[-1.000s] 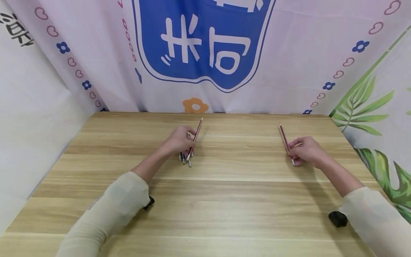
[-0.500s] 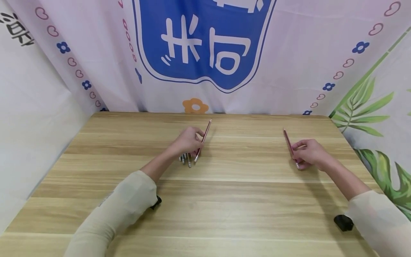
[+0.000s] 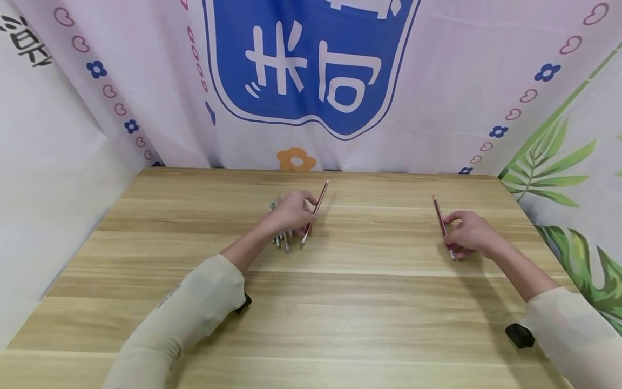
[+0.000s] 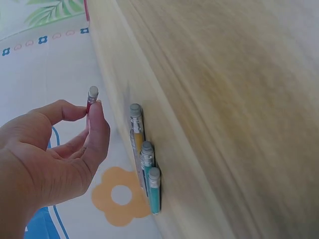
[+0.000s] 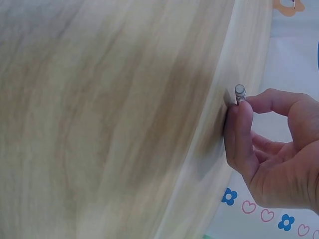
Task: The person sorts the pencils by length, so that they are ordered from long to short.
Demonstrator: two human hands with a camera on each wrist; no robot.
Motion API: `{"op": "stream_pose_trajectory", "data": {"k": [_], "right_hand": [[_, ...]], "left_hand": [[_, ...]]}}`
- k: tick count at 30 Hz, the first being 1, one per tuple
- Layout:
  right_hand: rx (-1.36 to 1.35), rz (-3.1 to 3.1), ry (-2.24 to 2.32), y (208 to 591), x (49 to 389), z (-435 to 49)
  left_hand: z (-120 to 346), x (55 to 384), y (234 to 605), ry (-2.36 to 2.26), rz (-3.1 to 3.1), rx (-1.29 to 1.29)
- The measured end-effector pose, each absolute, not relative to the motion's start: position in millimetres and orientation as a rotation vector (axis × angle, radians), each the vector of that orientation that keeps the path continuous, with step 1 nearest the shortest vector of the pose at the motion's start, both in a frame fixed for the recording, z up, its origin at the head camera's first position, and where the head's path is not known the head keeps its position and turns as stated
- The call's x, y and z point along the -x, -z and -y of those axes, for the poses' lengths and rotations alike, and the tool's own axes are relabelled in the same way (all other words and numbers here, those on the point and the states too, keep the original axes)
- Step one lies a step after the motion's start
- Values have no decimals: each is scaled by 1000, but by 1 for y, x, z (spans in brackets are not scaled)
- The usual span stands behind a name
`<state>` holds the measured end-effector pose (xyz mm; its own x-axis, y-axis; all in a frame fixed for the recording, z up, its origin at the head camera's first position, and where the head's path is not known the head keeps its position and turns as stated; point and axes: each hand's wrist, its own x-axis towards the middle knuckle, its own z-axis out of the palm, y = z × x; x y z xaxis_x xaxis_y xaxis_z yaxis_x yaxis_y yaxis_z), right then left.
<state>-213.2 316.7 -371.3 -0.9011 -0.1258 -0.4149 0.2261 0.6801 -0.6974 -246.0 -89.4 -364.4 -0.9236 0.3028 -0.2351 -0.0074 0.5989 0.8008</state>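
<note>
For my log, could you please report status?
Left grip: red pencil held. Right grip: another red pencil held. Possible obstacle: loose pencils beside left grip.

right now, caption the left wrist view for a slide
Left hand pinches a red pencil; other pencils lie on the table.

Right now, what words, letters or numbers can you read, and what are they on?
Maybe "米": left white character on the blue badge; not certain.
Second white character, beside it: unsure.
White writing at the badge's top: cut off, unreadable.
Black writing on the left cloth: can't tell.
Print on the left sleeve: too small.
Pencils: nothing readable.
</note>
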Motion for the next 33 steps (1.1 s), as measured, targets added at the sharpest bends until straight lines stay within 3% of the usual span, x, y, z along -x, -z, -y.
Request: {"op": "stream_pose_trajectory", "data": {"k": [20, 33], "right_hand": [[102, -2735, 887, 372, 222, -320], [82, -2669, 1112, 379, 231, -324]], "left_hand": [[72, 246, 363, -1243, -2452, -272], [50, 246, 362, -1262, -2422, -320]]}}
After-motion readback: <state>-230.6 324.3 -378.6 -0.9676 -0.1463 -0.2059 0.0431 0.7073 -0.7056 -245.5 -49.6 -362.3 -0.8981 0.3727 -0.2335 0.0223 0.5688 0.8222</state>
